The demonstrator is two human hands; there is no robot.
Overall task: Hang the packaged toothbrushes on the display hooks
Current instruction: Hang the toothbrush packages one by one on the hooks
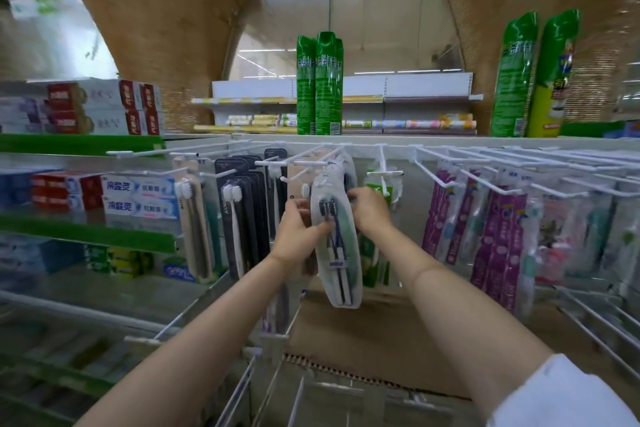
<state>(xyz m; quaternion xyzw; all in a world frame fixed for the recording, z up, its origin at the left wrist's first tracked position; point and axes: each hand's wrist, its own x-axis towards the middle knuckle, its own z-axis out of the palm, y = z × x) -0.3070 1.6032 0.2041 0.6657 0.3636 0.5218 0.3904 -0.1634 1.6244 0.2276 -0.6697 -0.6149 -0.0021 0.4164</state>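
A clear pack of toothbrushes (341,253) with dark brushes inside hangs tilted from a white display hook (304,163) in the middle of the rack. My left hand (299,232) grips the pack's left edge, thumb on its front. My right hand (370,210) holds the pack's right edge near the top. More toothbrush packs hang either side: black ones (242,211) to the left, purple ones (498,236) to the right.
White wire hooks (519,166) jut out toward me along the top rail and lower rows. Green spray cans (318,83) stand on the top shelf. Toothpaste boxes (138,198) fill the left shelves. A cardboard box (363,340) sits below.
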